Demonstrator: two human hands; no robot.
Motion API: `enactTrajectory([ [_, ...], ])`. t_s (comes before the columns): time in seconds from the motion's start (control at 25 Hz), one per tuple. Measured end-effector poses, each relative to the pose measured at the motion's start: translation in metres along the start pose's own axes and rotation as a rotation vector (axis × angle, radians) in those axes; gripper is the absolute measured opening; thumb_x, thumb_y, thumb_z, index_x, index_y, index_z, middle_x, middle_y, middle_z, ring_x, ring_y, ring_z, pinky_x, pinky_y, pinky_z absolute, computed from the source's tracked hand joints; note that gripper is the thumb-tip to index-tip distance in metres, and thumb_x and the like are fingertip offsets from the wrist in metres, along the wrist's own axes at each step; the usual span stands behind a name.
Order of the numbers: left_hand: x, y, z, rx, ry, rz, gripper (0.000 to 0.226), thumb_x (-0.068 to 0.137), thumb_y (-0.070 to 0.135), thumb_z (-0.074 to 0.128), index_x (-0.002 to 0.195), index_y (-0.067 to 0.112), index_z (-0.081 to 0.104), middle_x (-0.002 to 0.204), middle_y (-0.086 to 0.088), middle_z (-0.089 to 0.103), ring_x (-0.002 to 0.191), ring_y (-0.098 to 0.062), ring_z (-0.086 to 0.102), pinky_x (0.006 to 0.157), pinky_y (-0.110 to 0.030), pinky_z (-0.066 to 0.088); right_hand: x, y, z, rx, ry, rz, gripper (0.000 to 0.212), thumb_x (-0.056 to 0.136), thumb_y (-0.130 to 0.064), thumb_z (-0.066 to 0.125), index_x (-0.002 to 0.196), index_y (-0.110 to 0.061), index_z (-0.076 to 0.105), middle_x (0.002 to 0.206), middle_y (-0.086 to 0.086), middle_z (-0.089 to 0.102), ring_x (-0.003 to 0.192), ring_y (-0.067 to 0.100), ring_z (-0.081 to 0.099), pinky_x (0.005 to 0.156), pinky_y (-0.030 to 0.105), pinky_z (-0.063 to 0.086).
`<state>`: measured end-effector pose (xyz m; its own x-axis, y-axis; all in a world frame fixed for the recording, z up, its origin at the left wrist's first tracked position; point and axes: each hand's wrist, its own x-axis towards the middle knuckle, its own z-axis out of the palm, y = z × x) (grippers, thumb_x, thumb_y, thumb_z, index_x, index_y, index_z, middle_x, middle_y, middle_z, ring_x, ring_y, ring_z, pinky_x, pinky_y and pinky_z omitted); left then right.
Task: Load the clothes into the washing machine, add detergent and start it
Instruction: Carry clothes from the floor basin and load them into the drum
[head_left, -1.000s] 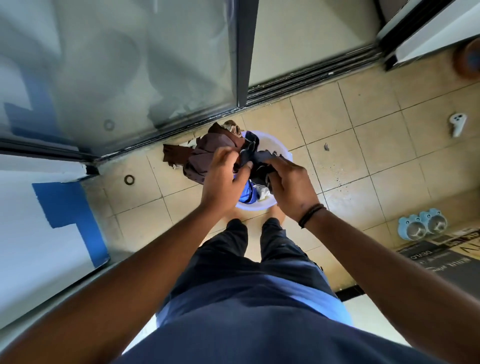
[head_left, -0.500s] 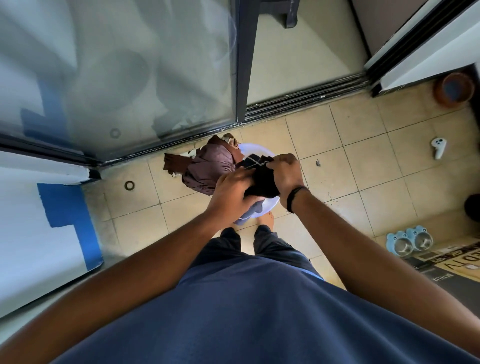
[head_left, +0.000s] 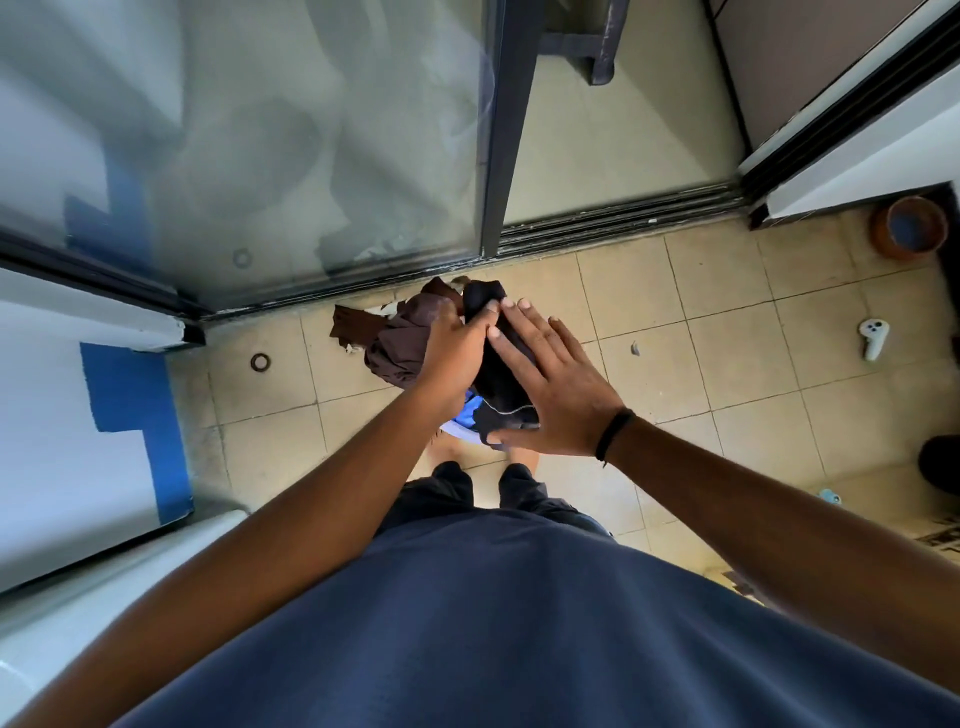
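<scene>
Mat (head_left: 943, 538) lettering, seemingly illegible

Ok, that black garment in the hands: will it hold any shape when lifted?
Probably not: the black garment looks floppy, sagging between the left hand and right hand. Likely light too. Its loose lower edge may trail.

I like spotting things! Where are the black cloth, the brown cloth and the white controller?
black cloth (head_left: 500, 371), head view, its middle fold
brown cloth (head_left: 397, 348), head view, its bunched middle
white controller (head_left: 873, 339), head view, its handle
</scene>
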<state>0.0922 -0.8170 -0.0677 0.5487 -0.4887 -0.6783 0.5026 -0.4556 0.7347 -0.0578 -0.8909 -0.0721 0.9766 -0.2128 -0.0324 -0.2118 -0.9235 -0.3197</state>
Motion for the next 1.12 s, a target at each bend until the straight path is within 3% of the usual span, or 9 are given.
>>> enactTrajectory([
  [0.2,0.0,0.011,0.002,-0.299,-0.065,-0.173,0.064,0.09,0.065,0.062,0.122,0.009,0.065,0.112,-0.013,0.07,0.098,-0.025,0.07,0.093,-0.047,0.058,0.01,0.017,0.006,0.214,0.074,0.059,0.059,0.096,-0.043,0.049,0.14,-0.003,0.051,0.135,0.016,0.059,0.107,0.033,0.062,0.084,0.042,0.056],
  [0.28,-0.007,0.011,0.002,0.006,-0.071,0.015,0.077,0.077,0.078,0.061,0.113,0.01,0.069,0.11,-0.006,0.069,0.102,-0.019,0.067,0.104,-0.049,0.052,0.013,0.016,-0.001,0.243,0.018,0.116,0.052,0.097,-0.044,0.05,0.131,-0.005,0.056,0.116,0.016,0.066,0.093,0.038,0.064,0.068,0.038,0.052],
  [0.4,-0.032,0.002,0.002,0.441,-0.111,0.406,0.08,0.079,0.063,0.073,0.142,0.016,0.052,0.125,0.012,0.058,0.119,-0.003,0.053,0.108,-0.033,0.042,0.022,0.015,-0.005,0.421,-0.051,0.322,0.03,0.099,-0.04,0.056,0.115,-0.014,0.06,0.1,0.013,0.07,0.088,0.034,0.064,0.066,0.032,0.041],
  [0.6,-0.037,-0.018,-0.011,0.997,-0.252,0.765,0.113,0.064,0.055,0.085,0.159,0.035,0.029,0.169,0.003,0.015,0.152,-0.023,0.021,0.118,-0.047,0.029,0.044,0.019,-0.025,1.381,0.121,0.975,0.035,0.097,-0.038,0.059,0.108,-0.005,0.068,0.095,0.01,0.071,0.089,0.026,0.067,0.083,0.042,0.055],
  [0.72,-0.037,-0.022,-0.01,1.027,-0.206,0.931,0.092,0.071,0.036,0.082,0.153,0.026,0.043,0.159,0.0,0.036,0.14,-0.025,0.042,0.11,-0.041,0.044,0.039,0.017,-0.054,1.783,-0.266,1.1,0.033,0.102,-0.033,0.05,0.096,-0.006,0.068,0.084,0.012,0.072,0.074,0.024,0.071,0.059,0.029,0.058],
  [0.8,-0.033,-0.018,-0.011,0.989,-0.154,1.005,0.075,0.072,0.027,0.079,0.143,0.023,0.056,0.143,-0.001,0.052,0.125,-0.022,0.056,0.095,-0.035,0.056,0.037,0.018,-0.059,1.713,-0.408,1.086,0.035,0.103,-0.038,0.048,0.086,-0.01,0.063,0.075,0.008,0.067,0.059,0.02,0.066,0.045,0.021,0.049],
  [0.96,-0.032,-0.006,-0.018,0.894,-0.032,0.867,0.051,0.07,0.032,0.071,0.12,0.027,0.066,0.109,0.0,0.069,0.095,-0.023,0.067,0.074,-0.04,0.058,0.041,0.022,-0.042,0.992,-0.397,0.987,0.065,0.093,-0.072,0.042,0.092,-0.009,0.058,0.074,0.014,0.055,0.052,0.025,0.052,0.047,0.025,0.041],
  [1.04,-0.03,0.0,-0.02,0.848,0.066,0.657,0.045,0.072,0.044,0.073,0.112,0.025,0.065,0.097,0.001,0.071,0.087,-0.022,0.066,0.072,-0.037,0.055,0.034,0.021,-0.034,0.773,-0.098,0.795,0.077,0.085,-0.081,0.037,0.117,-0.015,0.061,0.096,0.011,0.065,0.084,0.03,0.066,0.074,0.036,0.055],
  [1.12,-0.024,0.004,-0.02,0.723,0.147,0.411,0.039,0.073,0.056,0.073,0.092,0.022,0.066,0.085,0.002,0.071,0.081,-0.021,0.066,0.068,-0.034,0.05,0.021,0.017,-0.035,0.611,0.122,0.448,0.085,0.083,-0.078,0.048,0.147,-0.023,0.042,0.134,0.01,0.053,0.124,0.027,0.054,0.103,0.039,0.047],
])
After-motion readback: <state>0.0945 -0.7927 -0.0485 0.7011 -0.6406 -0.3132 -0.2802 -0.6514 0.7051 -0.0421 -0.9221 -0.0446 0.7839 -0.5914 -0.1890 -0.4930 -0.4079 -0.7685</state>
